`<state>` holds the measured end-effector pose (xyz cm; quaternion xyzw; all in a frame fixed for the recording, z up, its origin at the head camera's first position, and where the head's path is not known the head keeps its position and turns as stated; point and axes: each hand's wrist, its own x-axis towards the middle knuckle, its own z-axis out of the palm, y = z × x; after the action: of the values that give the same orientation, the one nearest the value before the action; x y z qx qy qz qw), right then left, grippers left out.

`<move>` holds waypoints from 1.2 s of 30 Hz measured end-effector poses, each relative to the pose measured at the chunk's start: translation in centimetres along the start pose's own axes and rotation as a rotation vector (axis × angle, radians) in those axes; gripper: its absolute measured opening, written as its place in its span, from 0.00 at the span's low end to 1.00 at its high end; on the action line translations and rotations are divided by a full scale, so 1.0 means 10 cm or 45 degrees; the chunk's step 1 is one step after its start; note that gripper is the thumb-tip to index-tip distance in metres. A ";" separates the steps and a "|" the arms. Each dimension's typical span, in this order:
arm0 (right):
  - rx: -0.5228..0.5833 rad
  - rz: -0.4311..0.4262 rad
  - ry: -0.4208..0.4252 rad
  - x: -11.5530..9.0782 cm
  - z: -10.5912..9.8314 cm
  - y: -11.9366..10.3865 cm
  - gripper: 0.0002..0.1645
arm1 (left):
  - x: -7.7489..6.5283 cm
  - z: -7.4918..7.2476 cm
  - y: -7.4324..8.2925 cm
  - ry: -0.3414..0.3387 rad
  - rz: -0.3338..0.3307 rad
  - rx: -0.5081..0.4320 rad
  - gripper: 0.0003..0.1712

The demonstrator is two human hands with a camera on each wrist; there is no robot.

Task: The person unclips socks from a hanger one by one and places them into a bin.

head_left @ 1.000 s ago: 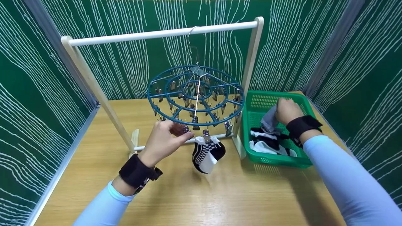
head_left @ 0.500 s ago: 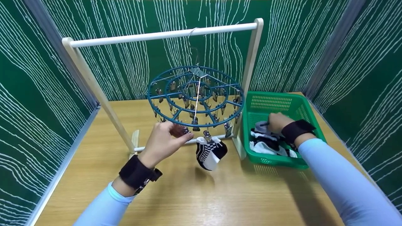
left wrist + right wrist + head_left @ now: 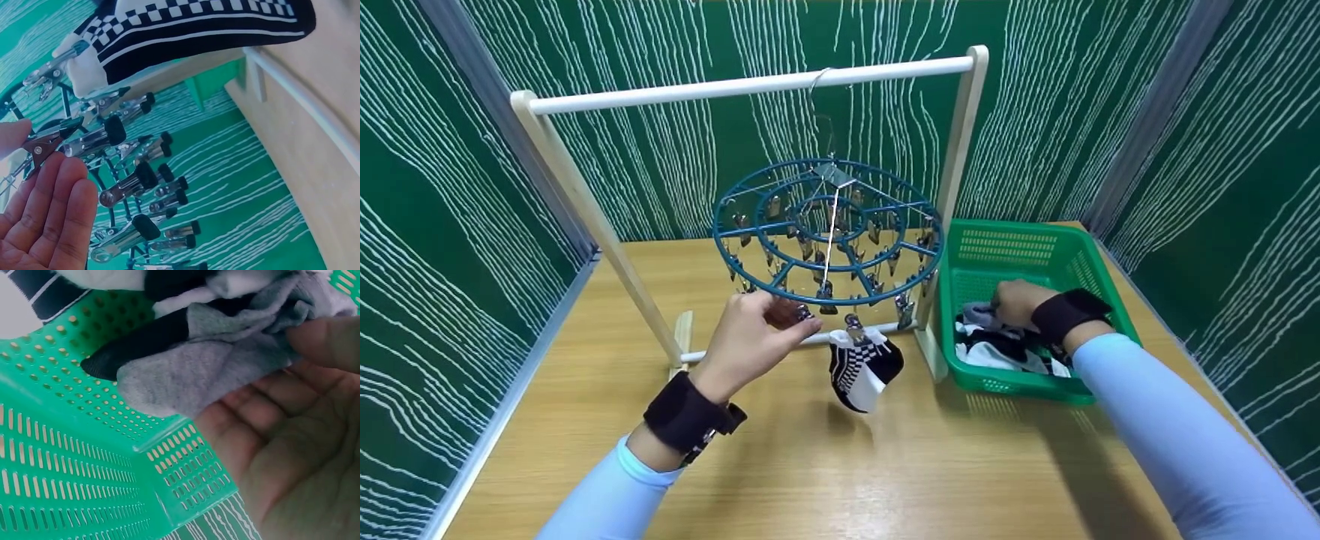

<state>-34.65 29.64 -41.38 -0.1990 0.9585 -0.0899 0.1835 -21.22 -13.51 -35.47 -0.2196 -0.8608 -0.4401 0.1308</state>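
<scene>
My left hand (image 3: 750, 341) pinches a metal clip (image 3: 48, 143) at the near rim of the round blue hanger (image 3: 769, 285), thumb on one side and fingers on the other. The clip has no sock in it. On a neighbouring clip hangs a black-and-white checkered sock (image 3: 864, 375), apart from the hand. Inside the green basket (image 3: 997, 384), my right hand (image 3: 1024, 301) holds a grey sock (image 3: 169, 377) between thumb and fingers. Black and white socks (image 3: 997, 352) lie around it in the basket; the right fingertips are partly hidden in the head view.
The hanger hooks over the white bar (image 3: 750, 86) of a wooden rack (image 3: 585, 202) standing on the table (image 3: 780, 465). Several more clips dangle under the hanger. The basket stands right of the rack, close to its right leg. Green patterned walls enclose the table.
My right hand has moved down and slightly left in the basket, lowering the grey sock onto the other socks. The hanging sock has swung slightly right. My left hand stays at its clip.
</scene>
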 end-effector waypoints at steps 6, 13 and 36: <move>0.089 -0.039 0.213 -0.12 -0.16 -0.06 0.19 | 0.00 -0.02 0.01 -0.005 -0.020 0.020 0.09; 0.235 -0.116 0.456 -0.38 -0.30 -0.33 0.23 | -0.01 -0.03 0.01 -0.017 -0.030 0.050 0.09; -0.118 -0.762 1.119 -0.68 -0.28 -1.25 0.23 | -0.03 -0.06 0.01 -0.010 -0.106 0.081 0.08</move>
<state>-25.54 21.49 -33.64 -0.4152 0.8493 -0.1708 -0.2778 -20.89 -14.05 -35.16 -0.1809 -0.8833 -0.4167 0.1160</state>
